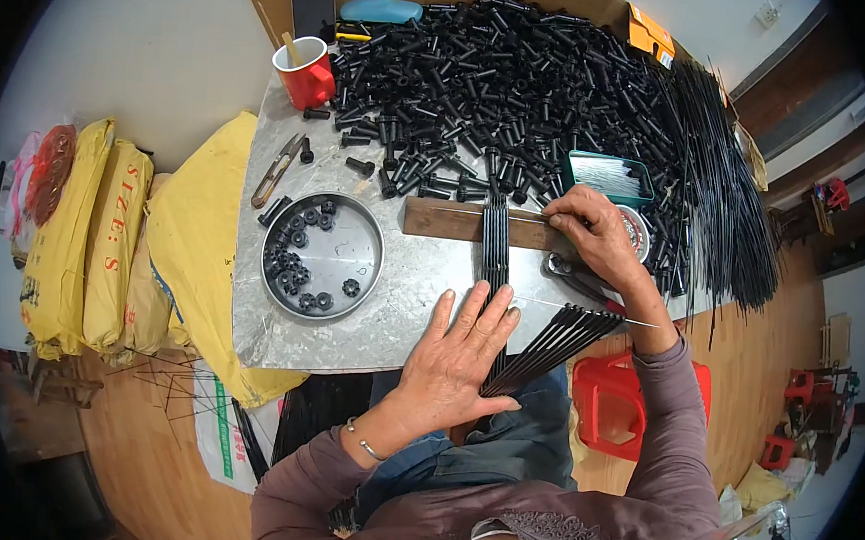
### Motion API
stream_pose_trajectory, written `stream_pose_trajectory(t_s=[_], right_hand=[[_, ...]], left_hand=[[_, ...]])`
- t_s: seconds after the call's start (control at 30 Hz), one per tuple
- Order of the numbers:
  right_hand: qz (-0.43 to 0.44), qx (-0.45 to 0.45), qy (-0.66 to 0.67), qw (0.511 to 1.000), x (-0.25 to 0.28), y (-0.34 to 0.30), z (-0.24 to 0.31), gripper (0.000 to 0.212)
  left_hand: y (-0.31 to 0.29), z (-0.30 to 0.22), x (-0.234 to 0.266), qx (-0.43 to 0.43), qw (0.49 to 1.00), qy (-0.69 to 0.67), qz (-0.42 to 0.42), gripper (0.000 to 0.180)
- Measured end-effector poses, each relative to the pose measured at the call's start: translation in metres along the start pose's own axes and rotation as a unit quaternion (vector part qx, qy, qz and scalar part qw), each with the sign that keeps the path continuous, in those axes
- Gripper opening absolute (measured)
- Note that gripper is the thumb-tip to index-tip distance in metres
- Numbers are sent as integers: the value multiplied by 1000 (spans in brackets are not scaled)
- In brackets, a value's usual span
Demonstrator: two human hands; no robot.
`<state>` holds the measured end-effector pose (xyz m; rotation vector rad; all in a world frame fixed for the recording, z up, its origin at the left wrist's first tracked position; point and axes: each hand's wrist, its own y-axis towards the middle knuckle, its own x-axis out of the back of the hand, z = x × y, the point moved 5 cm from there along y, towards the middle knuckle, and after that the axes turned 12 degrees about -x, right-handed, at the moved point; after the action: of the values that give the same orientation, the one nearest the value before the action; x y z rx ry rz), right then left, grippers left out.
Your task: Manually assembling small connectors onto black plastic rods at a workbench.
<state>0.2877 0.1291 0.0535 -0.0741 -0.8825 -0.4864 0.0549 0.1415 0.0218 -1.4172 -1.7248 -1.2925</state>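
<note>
My left hand (pixel 457 356) lies palm down with fingers stretched, the fingertips on a row of slim black rods (pixel 494 249). These rods lie side by side across a dark wooden bar (pixel 443 219). Below the table edge, more black rods fan out (pixel 556 349), with a thin pale wire (pixel 637 323) along their upper ends. At the bar's right end, my right hand (pixel 593 230) has thumb and fingers pinched together; what they grip, if anything, is too small to make out. Beside that hand sits a green tray (pixel 641 195) of fine pale pins or wires.
Black plastic tube-like parts (pixel 503 86) are heaped across the table's back. A round metal tin (pixel 373 276) holds small black notched rings. Left are a red mug (pixel 311 76) and a knife (pixel 278 171); long black rods (pixel 720 189) hang over the right edge, above a red stool (pixel 607 409).
</note>
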Motion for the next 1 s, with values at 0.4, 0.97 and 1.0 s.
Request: stream_pose_trajectory(t_s=[0.4, 0.97, 1.0], right_hand=[[-56, 151, -214, 964, -2, 11, 33, 12], [-44, 229, -268, 935, -3, 24, 36, 9], [-44, 229, -269, 935, -2, 23, 36, 9]], left_hand=[[1, 0, 4, -5, 1000, -10, -11, 97], [1, -2, 5, -7, 1000, 0, -8, 102], [1, -2, 5, 0, 1000, -12, -8, 101]])
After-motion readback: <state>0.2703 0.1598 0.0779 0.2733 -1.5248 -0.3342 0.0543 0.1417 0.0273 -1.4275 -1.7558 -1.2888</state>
